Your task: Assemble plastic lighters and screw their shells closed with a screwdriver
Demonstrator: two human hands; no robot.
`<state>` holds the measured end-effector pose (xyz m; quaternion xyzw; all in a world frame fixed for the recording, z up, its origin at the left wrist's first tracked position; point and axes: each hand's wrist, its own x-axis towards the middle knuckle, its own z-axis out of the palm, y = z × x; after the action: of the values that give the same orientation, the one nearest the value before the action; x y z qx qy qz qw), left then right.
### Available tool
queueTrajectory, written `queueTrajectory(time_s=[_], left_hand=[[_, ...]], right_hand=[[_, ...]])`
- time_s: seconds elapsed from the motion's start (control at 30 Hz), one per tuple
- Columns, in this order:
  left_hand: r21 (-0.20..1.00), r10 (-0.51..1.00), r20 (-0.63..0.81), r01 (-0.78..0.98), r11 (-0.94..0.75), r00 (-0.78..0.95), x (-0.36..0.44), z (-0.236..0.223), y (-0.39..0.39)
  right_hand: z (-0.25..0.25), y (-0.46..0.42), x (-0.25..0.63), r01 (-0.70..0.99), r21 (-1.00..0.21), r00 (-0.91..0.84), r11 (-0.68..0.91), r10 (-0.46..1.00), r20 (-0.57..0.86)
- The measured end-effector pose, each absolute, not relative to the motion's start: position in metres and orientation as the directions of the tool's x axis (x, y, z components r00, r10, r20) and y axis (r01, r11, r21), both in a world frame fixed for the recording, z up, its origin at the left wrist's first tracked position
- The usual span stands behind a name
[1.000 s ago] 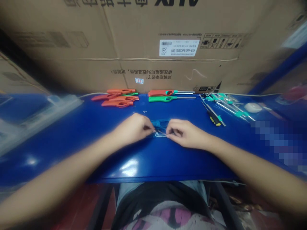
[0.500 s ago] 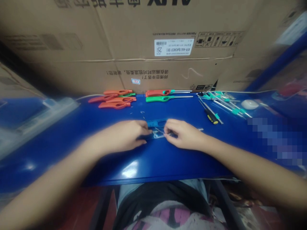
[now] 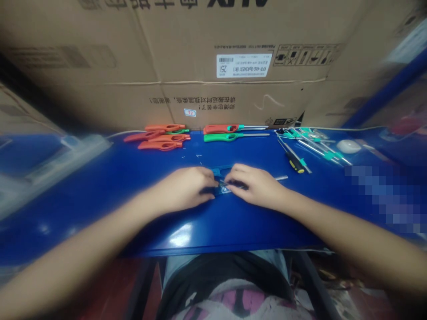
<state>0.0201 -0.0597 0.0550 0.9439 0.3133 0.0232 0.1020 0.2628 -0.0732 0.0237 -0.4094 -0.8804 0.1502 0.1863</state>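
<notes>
Both hands work close together over an opened blue lighter handle (image 3: 218, 170) near the middle of the table. From its left side my left hand (image 3: 193, 187) grips the handle, the fingers curled. My right hand (image 3: 250, 183) is closed at the handle's right part, thumb and fingertips pressed together. What they pinch is too small to make out. Thin wire (image 3: 225, 189) shows in the gap between the two hands. A metal tube (image 3: 282, 178) sticks out to the right past my right hand; its inner end is hidden by that hand.
Orange and red lighter handles (image 3: 163, 138) lie at the back left. Beside them are a red lighter (image 3: 220, 129) and a green lighter (image 3: 218, 138). A black and yellow screwdriver (image 3: 295, 164), several metal tubes (image 3: 313, 144) and a white rounded object (image 3: 348, 146) lie at the right. A cardboard wall (image 3: 187, 58) stands behind.
My left hand has shifted a little to the right, and the blue handle and metal tube have slid right too. My right fingertips have moved left, closer to my left hand.
</notes>
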Motion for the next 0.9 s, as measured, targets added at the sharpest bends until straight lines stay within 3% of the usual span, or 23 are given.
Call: queueTrajectory(time_s=[0.23,0.9], left_hand=[[0.277,0.621,0.025,0.592,-0.757,0.783,0.0255,0.0501,-0.0586],[0.236,0.616,0.019,0.595,-0.769,0.788,0.0298,0.051,-0.0617]], right_hand=[[0.0206,-0.0706,0.263,0.697,-0.363,-0.6,0.619,0.78,0.179],[0.0233,-0.0707,0.2651,0.716,-0.138,-0.668,0.684,0.729,0.147]])
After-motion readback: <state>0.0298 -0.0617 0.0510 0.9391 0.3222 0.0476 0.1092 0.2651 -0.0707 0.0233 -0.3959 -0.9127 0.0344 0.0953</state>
